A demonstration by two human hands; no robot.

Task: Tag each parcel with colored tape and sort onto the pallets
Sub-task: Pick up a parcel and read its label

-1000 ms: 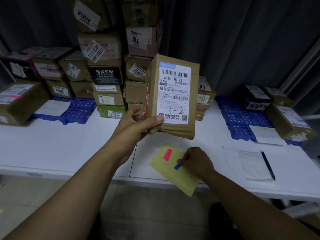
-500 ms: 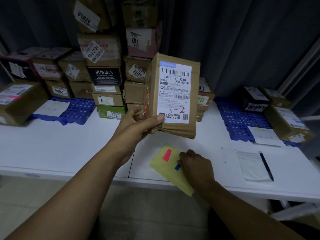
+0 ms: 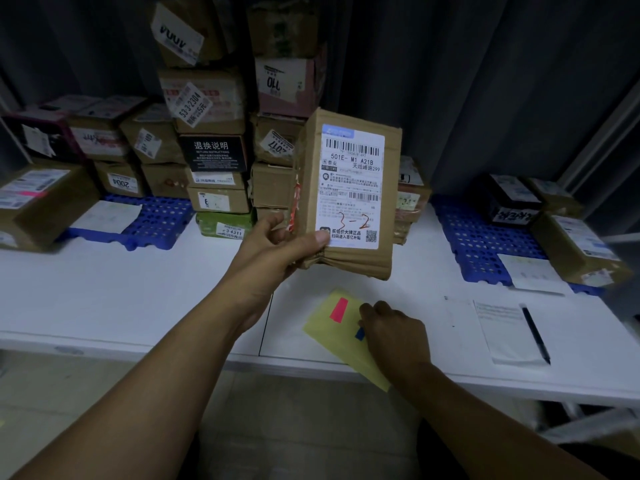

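Parcel held up label-first while the other hand goes for the blue tape.

The left hand (image 3: 277,244) clamps the lower left corner of the flat brown cardboard parcel with a white shipping label (image 3: 349,192), thumb across the front and fingers behind. It holds the parcel upright in the air, probably so the label and its red handwritten mark can be read to pick a colour. Below and right of that grip, the right hand (image 3: 391,330) curls down onto the small blue tape piece (image 3: 360,333) stuck on the yellow paper sheet (image 3: 332,341); whether its fingertips already pinch the tape I cannot tell. The pink tape strip (image 3: 338,309) lies just left of those fingers, untouched. The sheet overhangs the near edge of the white table (image 3: 138,289). Farther out, one blue plastic pallet (image 3: 159,216) sits left of the parcel and another blue plastic pallet (image 3: 467,237) right, both bearing parcels.
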